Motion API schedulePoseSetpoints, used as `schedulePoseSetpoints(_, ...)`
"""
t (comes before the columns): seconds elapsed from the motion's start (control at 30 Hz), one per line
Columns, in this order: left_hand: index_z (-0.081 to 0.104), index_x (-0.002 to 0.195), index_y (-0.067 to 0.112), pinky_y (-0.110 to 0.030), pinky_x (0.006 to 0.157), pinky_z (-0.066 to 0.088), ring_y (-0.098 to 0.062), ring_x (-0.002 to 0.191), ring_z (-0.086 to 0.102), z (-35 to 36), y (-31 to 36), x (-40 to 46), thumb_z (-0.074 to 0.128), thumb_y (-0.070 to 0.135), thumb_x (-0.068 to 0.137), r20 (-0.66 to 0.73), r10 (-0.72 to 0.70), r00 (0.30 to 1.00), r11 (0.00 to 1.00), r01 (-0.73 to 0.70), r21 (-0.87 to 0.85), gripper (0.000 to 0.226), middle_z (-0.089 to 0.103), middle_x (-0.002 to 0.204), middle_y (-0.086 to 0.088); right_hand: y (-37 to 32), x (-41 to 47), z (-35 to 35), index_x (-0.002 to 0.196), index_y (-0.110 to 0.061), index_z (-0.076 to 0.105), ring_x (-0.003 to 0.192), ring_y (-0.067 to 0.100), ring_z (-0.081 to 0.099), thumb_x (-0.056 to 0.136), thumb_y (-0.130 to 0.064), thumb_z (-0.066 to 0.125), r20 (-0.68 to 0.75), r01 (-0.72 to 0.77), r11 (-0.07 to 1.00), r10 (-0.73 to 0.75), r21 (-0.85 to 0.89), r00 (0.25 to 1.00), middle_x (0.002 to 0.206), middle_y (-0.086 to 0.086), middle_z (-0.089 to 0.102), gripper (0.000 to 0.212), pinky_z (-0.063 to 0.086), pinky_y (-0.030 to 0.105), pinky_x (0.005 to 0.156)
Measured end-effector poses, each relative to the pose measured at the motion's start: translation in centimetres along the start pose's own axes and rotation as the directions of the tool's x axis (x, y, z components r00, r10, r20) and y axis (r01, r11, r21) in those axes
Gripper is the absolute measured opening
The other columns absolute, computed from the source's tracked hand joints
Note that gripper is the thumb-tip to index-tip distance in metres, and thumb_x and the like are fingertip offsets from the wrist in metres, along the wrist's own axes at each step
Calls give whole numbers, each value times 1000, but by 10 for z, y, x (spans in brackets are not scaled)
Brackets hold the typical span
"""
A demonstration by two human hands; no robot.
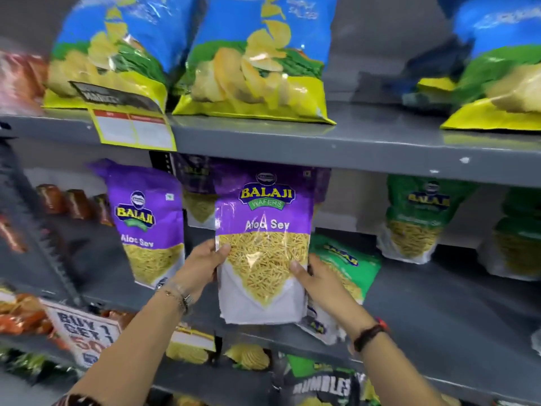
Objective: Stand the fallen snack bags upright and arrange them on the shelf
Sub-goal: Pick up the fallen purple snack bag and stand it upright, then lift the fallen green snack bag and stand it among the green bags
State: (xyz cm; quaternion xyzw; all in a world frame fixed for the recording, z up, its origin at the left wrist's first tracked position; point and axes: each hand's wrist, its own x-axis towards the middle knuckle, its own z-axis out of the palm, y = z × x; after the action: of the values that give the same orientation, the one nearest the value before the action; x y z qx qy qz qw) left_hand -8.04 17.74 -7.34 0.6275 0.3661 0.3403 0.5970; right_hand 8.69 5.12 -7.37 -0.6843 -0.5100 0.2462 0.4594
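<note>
I hold a purple Aloo Sev bag (263, 247) upright in front of the middle shelf (439, 303). My left hand (202, 268) grips its left edge and my right hand (319, 281) grips its right edge. Its bottom hangs at the shelf's front lip. A second purple Aloo Sev bag (146, 227) stands upright to the left. Another purple bag (196, 191) stands behind, mostly hidden. A green bag (348, 268) lies fallen on the shelf just behind my right hand.
Green bags (418, 218) stand upright at the right of the middle shelf. Blue and yellow chip bags (257, 60) fill the upper shelf (366, 148). Dark bottles (73, 203) stand at the left. A "Buy 1 Get 1" sign (85, 329) and more snacks sit below.
</note>
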Motion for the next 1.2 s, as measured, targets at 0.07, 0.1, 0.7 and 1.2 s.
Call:
schedulePoseSetpoints(0.07,57,79,20,-27,66,41,-16,74,55,-12,-4,22,42,14,92,-40,3,999,1000,-4,-22,21,61,81,-4,-5,22,11,119,-15,50,110,23,57,91,-32,45,8,-43,998,43,-38,999,118,5,62,33,44,35,93)
schedulePoseSetpoints(0.1,58,79,19,-32,72,42,-20,79,54,-17,-6,33,43,13,91,-60,7,998,999,-9,-40,21,60,85,-8,-8,31,15,121,-17,49,110,25,58,91,-34,44,22,-60,997,61,-39,998,120,5,61,35,45,37,94)
schedulePoseSetpoints(0.7,53,86,10,-30,71,43,-18,75,52,-9,-53,78,39,-8,87,-272,5,962,963,-78,-256,23,56,81,-7,23,106,49,116,-5,48,100,32,58,84,-5,56,-89,-239,971,236,-29,968,102,16,65,33,46,42,92)
schedulePoseSetpoints(1.2,53,98,-3,-40,82,44,-37,101,55,123,-47,54,44,50,76,147,38,988,821,-115,559,58,57,108,-31,90,9,-49,113,8,47,119,44,44,82,-17,62,-532,-633,769,576,93,621,124,34,49,43,32,45,101)
